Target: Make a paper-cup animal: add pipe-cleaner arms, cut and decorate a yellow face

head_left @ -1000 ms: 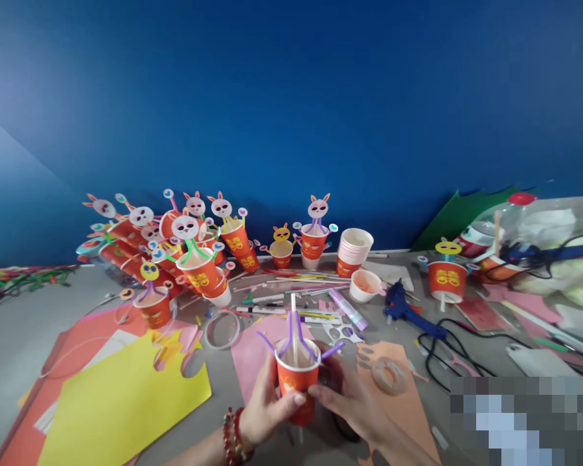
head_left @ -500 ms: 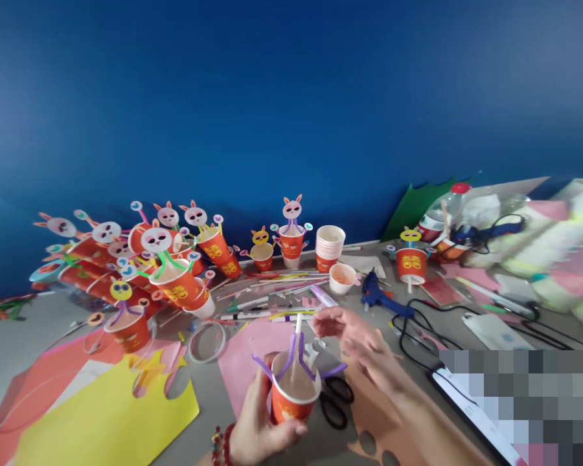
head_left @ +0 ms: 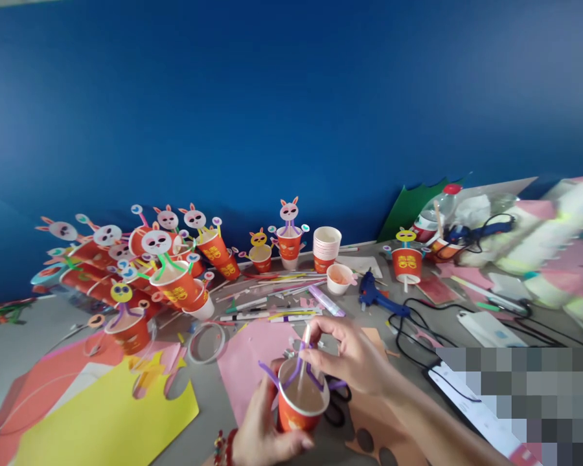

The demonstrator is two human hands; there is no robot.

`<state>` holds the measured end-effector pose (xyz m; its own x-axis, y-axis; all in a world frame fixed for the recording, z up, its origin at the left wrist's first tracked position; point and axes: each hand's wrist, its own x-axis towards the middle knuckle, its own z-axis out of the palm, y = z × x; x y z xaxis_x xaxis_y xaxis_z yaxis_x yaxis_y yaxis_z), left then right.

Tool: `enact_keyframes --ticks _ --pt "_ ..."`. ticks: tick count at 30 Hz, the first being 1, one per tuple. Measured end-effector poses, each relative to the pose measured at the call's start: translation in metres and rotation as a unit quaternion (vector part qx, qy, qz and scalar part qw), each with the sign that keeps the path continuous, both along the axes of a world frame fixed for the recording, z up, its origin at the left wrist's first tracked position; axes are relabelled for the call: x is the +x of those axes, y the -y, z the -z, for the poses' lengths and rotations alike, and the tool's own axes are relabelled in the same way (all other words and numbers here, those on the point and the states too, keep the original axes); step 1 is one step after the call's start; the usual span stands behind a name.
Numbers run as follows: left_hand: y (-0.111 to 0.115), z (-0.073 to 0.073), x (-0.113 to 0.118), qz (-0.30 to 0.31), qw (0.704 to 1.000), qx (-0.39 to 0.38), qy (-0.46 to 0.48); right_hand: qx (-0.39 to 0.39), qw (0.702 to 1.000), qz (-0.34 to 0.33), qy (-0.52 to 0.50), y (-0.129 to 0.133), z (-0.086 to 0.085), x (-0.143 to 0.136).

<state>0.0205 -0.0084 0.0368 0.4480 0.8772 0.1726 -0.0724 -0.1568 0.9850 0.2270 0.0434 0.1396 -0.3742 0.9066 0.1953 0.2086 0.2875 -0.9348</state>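
My left hand (head_left: pixel 267 427) is wrapped round a red paper cup (head_left: pixel 300 413) with a white rim, held upright above the table. Bent purple strips (head_left: pixel 297 370), like pipe cleaners, stick up inside the cup and out past its rim. A pale stick (head_left: pixel 306 334) rises from the cup between them. Over the opening, my right hand (head_left: pixel 342 353) pinches the top of this stick between thumb and fingers. Black-handled scissors (head_left: pixel 337 411) lie just right of the cup, partly hidden by it and by my right hand.
Finished cups with rabbit faces (head_left: pixel 170 278) crowd the left. A stack of paper cups (head_left: pixel 326 249) stands at the back, and a blue glue gun (head_left: pixel 379 296) with cables lies to the right. Yellow paper (head_left: pixel 111 404), pink paper (head_left: pixel 245 356) and a tape roll (head_left: pixel 206 343) lie nearby.
My right hand has moved left from beside the cup and closed on the top of the stick. The cup in my left hand has shifted slightly right and down.
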Motion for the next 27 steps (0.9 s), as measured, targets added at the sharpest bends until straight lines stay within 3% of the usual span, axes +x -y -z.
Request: enact_keyframes --ticks 16,22,25,27 --pt "-0.002 0.010 -0.003 0.022 0.996 -0.061 0.053 -0.012 1.000 -0.017 -0.010 -0.006 0.000 -0.003" --pt "-0.002 0.010 -0.006 0.012 0.996 -0.076 0.056 -0.011 0.999 -0.043 -0.023 -0.014 -0.008 0.006" --pt "-0.002 0.007 -0.010 0.009 0.992 -0.094 0.085 -0.018 0.999 0.012 -0.036 -0.011 -0.002 0.019" --pt "-0.003 0.005 -0.014 0.010 0.990 -0.099 0.099 -0.033 0.998 0.054 -0.026 -0.002 0.012 0.027"
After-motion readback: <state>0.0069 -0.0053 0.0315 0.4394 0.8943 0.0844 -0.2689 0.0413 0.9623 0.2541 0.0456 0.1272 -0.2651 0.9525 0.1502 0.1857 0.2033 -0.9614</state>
